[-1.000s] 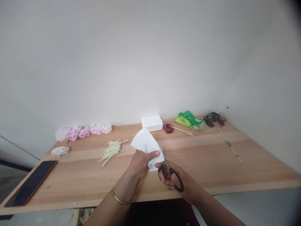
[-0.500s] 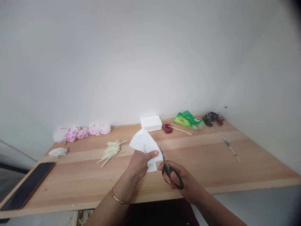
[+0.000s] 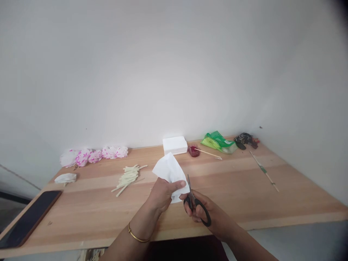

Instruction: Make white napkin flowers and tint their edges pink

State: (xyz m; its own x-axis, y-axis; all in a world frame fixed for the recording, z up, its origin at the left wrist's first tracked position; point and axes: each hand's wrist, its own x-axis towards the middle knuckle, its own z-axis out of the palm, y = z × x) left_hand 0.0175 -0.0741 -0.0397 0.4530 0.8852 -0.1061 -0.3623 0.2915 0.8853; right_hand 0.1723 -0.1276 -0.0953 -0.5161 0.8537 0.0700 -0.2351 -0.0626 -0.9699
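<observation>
My left hand (image 3: 165, 193) pinches a folded piece of white tissue paper (image 3: 169, 168), the thumb pressing on its front near the right edge. The paper fans out above the fingers, and a lower part hangs below them. In my right hand (image 3: 202, 207) is a pair of black-handled scissors (image 3: 202, 214), with fingers through the handle loops. The scissors' blades point up and lie right at the paper's right edge; the handles stand apart. Behind the paper sits a stack of white tissues (image 3: 175, 145) against the wall.
Pale rolled sticks (image 3: 129, 178) lie left of my hands. Farther left are pink-and-white paper flowers (image 3: 94, 156), a white paper bud (image 3: 65, 178) and a phone (image 3: 31, 217). Rightward lie a red bowl with a stick (image 3: 194, 151), green plastic packaging (image 3: 219, 142), a dark bundle (image 3: 244, 140) and a thin stick (image 3: 264, 171).
The scissors' handles have spread wider apart. Both hands with the paper sit slightly lower in view, and the whole scene has shifted a little downward with the camera.
</observation>
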